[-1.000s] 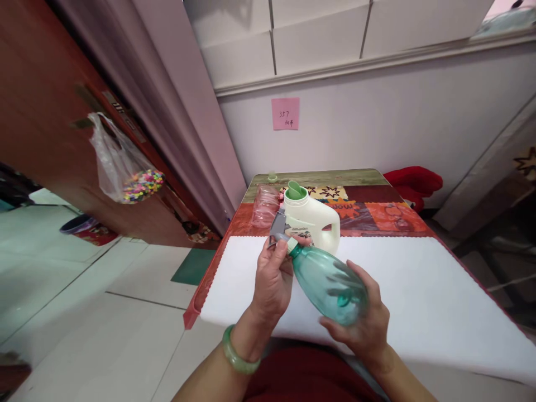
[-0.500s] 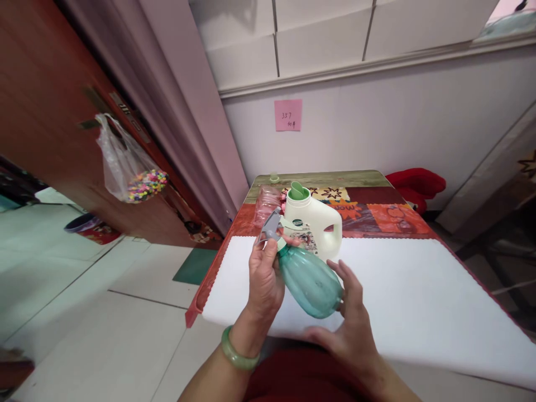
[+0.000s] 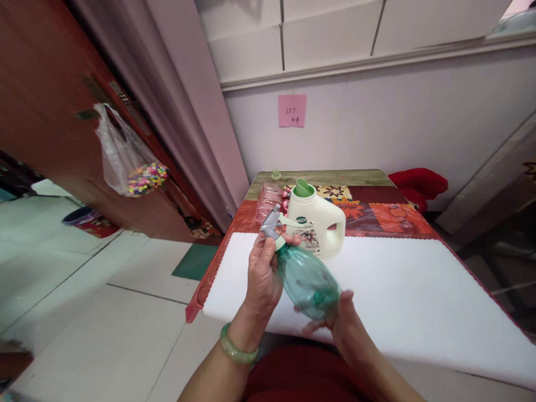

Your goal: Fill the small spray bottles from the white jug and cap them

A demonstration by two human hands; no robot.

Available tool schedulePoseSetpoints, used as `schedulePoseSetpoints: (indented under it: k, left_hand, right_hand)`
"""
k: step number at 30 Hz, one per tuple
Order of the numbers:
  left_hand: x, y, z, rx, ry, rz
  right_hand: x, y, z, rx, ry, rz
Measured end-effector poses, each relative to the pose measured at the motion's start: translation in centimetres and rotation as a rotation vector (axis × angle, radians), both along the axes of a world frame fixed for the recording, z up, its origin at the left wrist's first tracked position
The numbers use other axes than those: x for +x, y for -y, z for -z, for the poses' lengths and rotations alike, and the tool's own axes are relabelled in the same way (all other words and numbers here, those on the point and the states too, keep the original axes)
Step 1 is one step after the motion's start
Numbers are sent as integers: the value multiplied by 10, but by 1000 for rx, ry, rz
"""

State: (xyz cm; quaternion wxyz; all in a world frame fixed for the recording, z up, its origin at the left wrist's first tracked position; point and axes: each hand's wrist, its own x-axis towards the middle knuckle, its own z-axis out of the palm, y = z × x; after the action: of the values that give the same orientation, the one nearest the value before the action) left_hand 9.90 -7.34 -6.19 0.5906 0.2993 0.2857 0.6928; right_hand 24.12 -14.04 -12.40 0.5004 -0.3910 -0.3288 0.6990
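Observation:
A translucent teal spray bottle [image 3: 307, 279] with a grey trigger head [image 3: 271, 220] is held tilted above the table, its base toward the lower right. My left hand [image 3: 263, 273] is closed around its neck, just under the trigger head. At the bottle's base, my right hand [image 3: 345, 326] cups it from below, thumb up on the right side and fingers underneath, slightly blurred. Right behind the bottle stands a cream jug [image 3: 330, 229] with a side handle and a green spout in its open mouth.
A white cloth [image 3: 402, 290] covers the near part of the table. Clear pink plastic packaging [image 3: 268, 201] lies left of the jug, and a small pale green cap [image 3: 276, 175] sits at the back. A plastic bag of colourful beads [image 3: 146, 178] hangs on the door handle at left.
My right hand has gone from open beside the bottle's base to lower down, fingers beneath it. My left hand keeps its hold on the neck.

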Motion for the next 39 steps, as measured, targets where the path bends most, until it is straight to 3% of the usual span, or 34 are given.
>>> schedulePoseSetpoints:
  k: [3, 5, 9, 13, 16, 18, 20, 23, 24, 25, 28, 30, 33, 39]
  left_hand:
    - [-3, -1, 2, 8, -29, -21]
    - [-6, -1, 2, 6, -42, 1]
    - [-13, -1, 0, -24, -42, -20]
    - [-20, 8, 10, -31, -82, -76]
    - [-29, 22, 31, -74, -168, 91]
    - [-41, 28, 46, -106, -286, 170]
    - [-59, 25, 58, -140, -426, 82]
    - [-97, 5, 65, -190, -937, -186]
    - [-111, -5, 66, -185, -1213, -234]
    - [-124, -14, 66, -173, -1337, -242]
    - [-153, -41, 66, 52, -1918, -96]
    - [-160, -58, 69, 208, -2184, 45]
    - [-155, -82, 75, 275, -2221, 135]
    - [-134, -130, 81, 252, -2243, 135]
  right_hand:
    - [1, -1, 12, 356, 441, 282]
    - [2, -2, 15, 429, 579, 304]
    - [-4, -5, 14, 399, 421, 112]
    - [-21, -10, 21, 275, 185, 87]
    - [-32, -19, 29, 187, 14, -15]
    - [-35, -26, 33, 197, 46, -126]
    - [-35, -32, 39, 251, 245, -164]
    - [-27, -36, 57, 330, 608, -84]
    - [-23, -36, 65, 358, 702, -58]
    - [-17, -36, 73, 394, 783, -50]
    - [4, -35, 95, 483, 954, -13]
    - [15, -35, 105, 509, 996, 32]
    - [23, -36, 114, 529, 1004, 84]
    - [17, -35, 119, 601, 1085, 165]
